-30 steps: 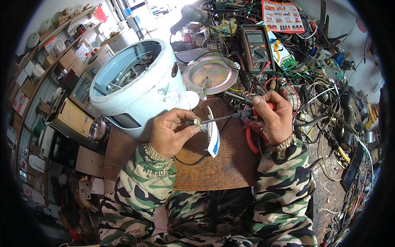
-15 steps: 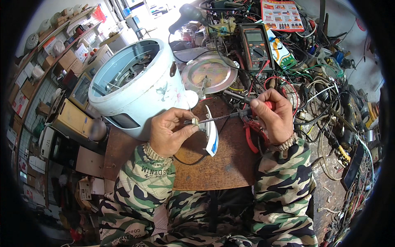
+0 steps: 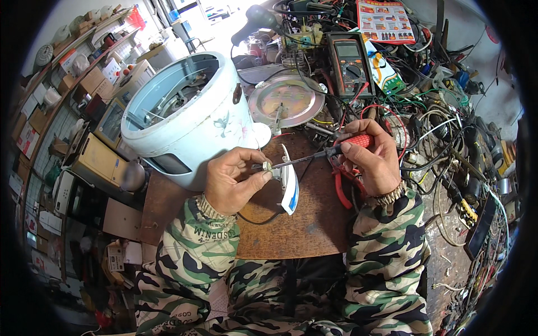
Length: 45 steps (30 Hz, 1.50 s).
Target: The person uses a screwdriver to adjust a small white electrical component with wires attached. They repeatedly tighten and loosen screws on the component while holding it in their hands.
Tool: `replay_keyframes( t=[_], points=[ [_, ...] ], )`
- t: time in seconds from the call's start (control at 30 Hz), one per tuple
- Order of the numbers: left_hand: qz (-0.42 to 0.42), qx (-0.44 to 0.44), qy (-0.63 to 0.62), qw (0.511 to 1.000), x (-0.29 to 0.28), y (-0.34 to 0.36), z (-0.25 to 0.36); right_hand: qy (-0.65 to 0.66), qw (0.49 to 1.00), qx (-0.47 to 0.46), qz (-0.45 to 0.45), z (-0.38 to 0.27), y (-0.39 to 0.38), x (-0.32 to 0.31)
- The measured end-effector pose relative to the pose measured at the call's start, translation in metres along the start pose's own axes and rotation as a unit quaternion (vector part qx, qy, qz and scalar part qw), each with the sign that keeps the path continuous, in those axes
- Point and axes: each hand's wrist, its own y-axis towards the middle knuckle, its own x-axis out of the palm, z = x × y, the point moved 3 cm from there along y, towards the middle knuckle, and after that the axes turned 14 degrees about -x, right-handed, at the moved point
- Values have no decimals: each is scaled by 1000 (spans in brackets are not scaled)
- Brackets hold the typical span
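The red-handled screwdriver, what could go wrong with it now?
The screwdriver might slip: its tip is right by the fingers of the left hand, so it could poke them. The small part might drop, since only fingertips seem to pinch it. The curved white-and-blue piece could get scratched, because the screwdriver passes so close to it.

The left hand [image 3: 232, 180] partly covers the small part [image 3: 268, 166], whose type is too small to determine. The right hand [image 3: 374, 159] conceals portions of the screwdriver [image 3: 334, 150] and the pliers [image 3: 340, 193]. The reading on the multimeter [image 3: 351, 70] is illegible. The pot [image 3: 133, 177] is blurred. The lower edge crops the trousers [image 3: 249, 297].
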Motion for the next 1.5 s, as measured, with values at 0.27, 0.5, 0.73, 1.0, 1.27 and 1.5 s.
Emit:
replay_keyframes(
  t=[0.27, 0.5, 0.73, 1.0, 1.27, 1.5],
  points=[
    [-11, -2, 14, 1000, -1, 0, 2, -49, 999, 8, -8, 3, -1, -6],
    [-3, 7, 15, 1000, -3, 0, 3, -38, 999, -20, 6, -3, -2, 0],
    [6, 15, 10, 1000, -1, 0, 4, -15, 1000, -16, -16, 2, -2, 3],
    [-1, 13, 14, 1000, -3, 1, -3, -91, 996, 1, -2, 0, -2, -4],
    [-7, 7, 13, 1000, -2, 1, -1, -64, 997, 33, 23, 3, -1, -2],
    [-14, 10, 11, 1000, 2, 1, 4, -111, 993, 36, -25, 10, -2, -15]
  ],
)
